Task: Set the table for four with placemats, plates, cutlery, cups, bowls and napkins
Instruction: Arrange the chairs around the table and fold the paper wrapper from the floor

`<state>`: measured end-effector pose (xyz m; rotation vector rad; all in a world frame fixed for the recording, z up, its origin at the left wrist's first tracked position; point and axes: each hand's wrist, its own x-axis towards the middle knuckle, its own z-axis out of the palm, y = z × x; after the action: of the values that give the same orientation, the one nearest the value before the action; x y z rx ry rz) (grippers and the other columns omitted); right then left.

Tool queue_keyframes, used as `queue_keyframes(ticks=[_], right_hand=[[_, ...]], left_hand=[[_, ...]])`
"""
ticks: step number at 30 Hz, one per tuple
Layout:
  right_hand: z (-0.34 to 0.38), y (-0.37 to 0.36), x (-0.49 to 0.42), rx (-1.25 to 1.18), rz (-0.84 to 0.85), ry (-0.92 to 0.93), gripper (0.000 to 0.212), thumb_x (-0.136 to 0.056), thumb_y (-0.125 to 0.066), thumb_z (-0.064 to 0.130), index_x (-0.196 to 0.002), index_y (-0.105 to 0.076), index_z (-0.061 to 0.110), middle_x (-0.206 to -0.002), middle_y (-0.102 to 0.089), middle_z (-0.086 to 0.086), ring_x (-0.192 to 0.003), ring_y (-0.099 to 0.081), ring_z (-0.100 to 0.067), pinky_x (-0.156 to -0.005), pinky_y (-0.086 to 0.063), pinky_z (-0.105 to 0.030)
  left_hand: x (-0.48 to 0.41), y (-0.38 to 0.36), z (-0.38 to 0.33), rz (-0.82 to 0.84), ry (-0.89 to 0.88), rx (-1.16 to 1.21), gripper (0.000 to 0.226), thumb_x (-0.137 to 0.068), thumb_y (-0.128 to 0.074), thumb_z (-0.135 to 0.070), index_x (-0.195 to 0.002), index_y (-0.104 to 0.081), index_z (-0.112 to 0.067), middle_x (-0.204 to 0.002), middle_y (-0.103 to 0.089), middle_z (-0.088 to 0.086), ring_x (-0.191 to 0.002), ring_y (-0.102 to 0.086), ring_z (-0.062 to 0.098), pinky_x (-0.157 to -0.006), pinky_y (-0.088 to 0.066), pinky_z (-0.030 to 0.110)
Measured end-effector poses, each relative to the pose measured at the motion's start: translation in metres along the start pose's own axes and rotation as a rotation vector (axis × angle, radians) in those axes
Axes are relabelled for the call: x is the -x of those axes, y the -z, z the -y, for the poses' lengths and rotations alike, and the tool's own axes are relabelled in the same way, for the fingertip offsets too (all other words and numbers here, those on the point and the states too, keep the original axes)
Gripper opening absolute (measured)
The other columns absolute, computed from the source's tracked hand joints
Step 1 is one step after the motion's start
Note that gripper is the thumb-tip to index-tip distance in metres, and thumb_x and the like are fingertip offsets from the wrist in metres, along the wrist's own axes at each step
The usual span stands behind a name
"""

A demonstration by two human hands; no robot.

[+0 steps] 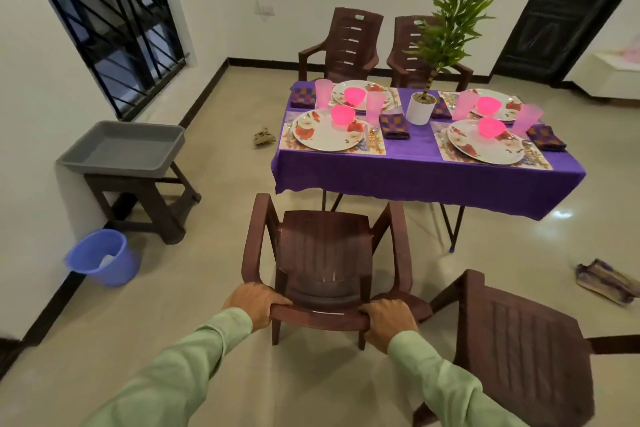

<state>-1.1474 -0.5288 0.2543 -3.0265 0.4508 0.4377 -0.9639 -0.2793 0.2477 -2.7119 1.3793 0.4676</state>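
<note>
Here both hands, left hand and right hand, grasp the top rail of a brown chair facing the laid counter

**Purple, Pink and Brown**

The worktop is draped in deep purple. The placemats are printed pale with flowers, and the plates are white, patterned with red blossoms. The bowls are coloured bright pink; the cups are tinted a paler, see-through pink. The napkins are checked in purple and orange. Dark brown is shared by the near chair and the other chairs. A grey tray, a blue bucket, a white pot and pale green sleeves are also seen.
</note>
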Motion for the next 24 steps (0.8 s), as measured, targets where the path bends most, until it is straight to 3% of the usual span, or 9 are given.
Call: queue_keyframes(ticks=[12, 24], right_hand=[[0.003, -0.009, 0.042, -0.007, 0.06, -0.121, 0.046, -0.074, -0.062, 0.03, -0.12, -0.065, 0.032, -0.116, -0.068, 0.004, -0.11, -0.062, -0.021, -0.096, -0.044, -0.036], [-0.025, -0.004, 0.012, 0.021, 0.035, -0.15, 0.043, -0.089, -0.052, 0.024, -0.129, -0.059, 0.038, -0.123, -0.065, 0.01, -0.116, -0.058, -0.02, -0.101, -0.036, -0.038]], left_hand=[[0.012, -0.013, -0.023, 0.026, -0.064, -0.015, 0.051, -0.087, -0.054, -0.027, -0.132, -0.052, -0.051, -0.126, -0.065, -0.014, -0.112, -0.062, 0.018, -0.097, -0.048, 0.033], [-0.02, -0.001, -0.034, 0.01, -0.045, -0.023, 0.052, -0.087, -0.05, -0.028, -0.133, -0.049, -0.053, -0.122, -0.067, -0.012, -0.109, -0.063, 0.019, -0.093, -0.05, 0.033]])
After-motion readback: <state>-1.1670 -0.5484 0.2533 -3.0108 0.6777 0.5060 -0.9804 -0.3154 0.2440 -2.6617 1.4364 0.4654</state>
